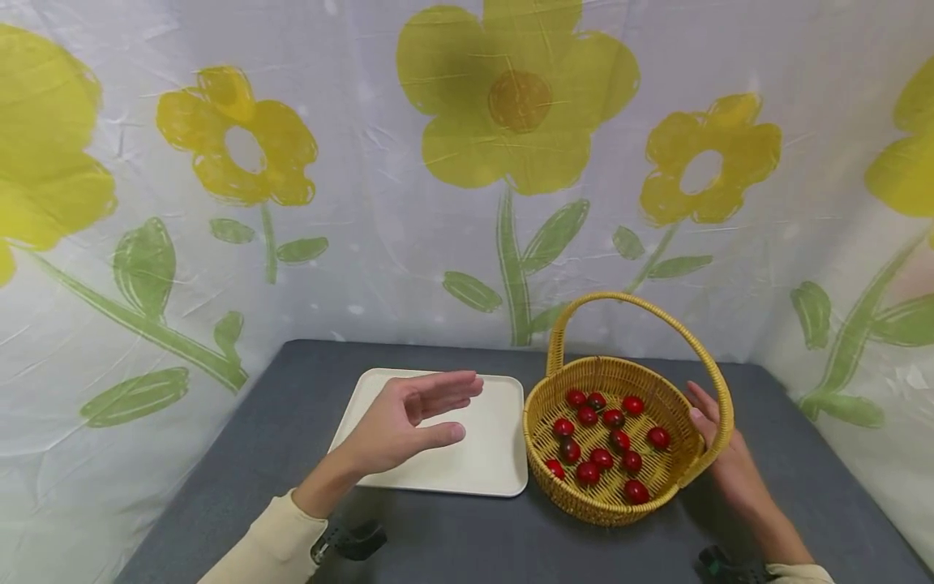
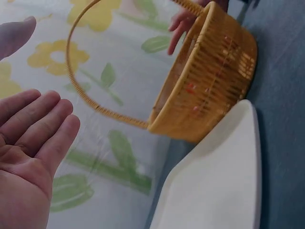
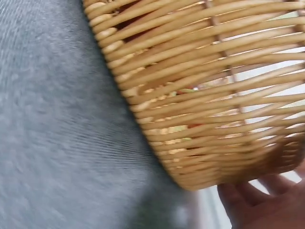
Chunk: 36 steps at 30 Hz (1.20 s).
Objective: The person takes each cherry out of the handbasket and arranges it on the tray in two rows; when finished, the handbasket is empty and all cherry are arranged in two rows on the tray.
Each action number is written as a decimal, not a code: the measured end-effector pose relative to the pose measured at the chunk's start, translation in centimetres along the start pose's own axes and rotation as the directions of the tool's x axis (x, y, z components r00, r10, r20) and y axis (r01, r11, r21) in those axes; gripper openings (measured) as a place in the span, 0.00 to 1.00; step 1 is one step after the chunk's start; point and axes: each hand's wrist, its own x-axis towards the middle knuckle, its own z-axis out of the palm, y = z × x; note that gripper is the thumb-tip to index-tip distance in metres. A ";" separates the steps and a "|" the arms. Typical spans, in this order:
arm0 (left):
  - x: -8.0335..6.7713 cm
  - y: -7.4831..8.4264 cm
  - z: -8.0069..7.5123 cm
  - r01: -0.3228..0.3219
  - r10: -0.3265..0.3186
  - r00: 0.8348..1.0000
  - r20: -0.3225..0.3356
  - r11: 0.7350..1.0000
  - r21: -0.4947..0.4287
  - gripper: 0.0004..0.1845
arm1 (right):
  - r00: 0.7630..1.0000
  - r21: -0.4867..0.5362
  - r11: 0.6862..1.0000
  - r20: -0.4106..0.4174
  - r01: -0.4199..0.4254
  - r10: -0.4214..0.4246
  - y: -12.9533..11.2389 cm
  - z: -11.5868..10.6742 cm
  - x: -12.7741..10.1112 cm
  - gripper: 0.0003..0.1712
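My left hand (image 1: 409, 418) hovers over the cream rectangular tray (image 1: 481, 454), its fingers extended and thumb apart, holding nothing. In the left wrist view the palm of that left hand (image 2: 33, 143) shows, with the tray (image 2: 214, 186) below. A yellow woven basket (image 1: 584, 507) with a tall arched handle stands right of the tray. Several dark red cherries (image 1: 601, 458) lie spread over its bottom. At the basket's right side is my right hand (image 1: 733, 466), fingers fairly straight by the rim. The right wrist view has the right hand (image 3: 271, 200) against the wickerwork (image 3: 205, 114), partly hidden behind it.
A dark grey tabletop (image 1: 452, 539) lies under the tray and basket. Behind and at both sides hangs a pale curtain (image 1: 365, 268) printed with yellow flowers. The basket's handle (image 1: 642, 302) rises between the right hand and the basket's middle.
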 end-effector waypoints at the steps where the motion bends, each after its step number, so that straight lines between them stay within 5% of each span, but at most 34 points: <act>1: 0.4 -0.2 0.5 0.010 -0.010 1.000 0.014 1.000 0.001 0.34 | 1.000 0.030 0.999 0.003 -0.020 0.020 0.2 0.1 0.0 0.36; 9: 3.3 -1.9 4.1 0.073 -0.079 0.982 0.170 0.996 0.043 0.34 | 1.000 0.232 0.973 0.005 -0.012 0.011 1.5 1.4 0.1 0.34; 19: 7.3 -3.2 8.0 0.051 -0.126 0.947 0.296 0.967 0.248 0.28 | 0.998 0.273 0.960 -0.053 0.055 -0.042 2.4 2.1 -0.3 0.33; 28: 10.0 -4.2 10.2 -0.040 -0.176 0.878 0.445 0.900 0.434 0.22 | 0.996 0.211 0.975 -0.071 0.069 -0.055 2.3 2.3 -0.3 0.32; 32: 11.0 -4.4 11.1 -0.091 -0.188 0.866 0.464 0.852 0.515 0.19 | 0.996 0.217 0.974 -0.069 0.065 -0.052 2.4 2.3 -0.3 0.32; 36: 11.9 -4.9 12.2 -0.111 -0.194 0.858 0.476 0.834 0.540 0.18 | 0.996 0.217 0.974 -0.076 0.060 -0.044 2.3 2.2 -0.3 0.32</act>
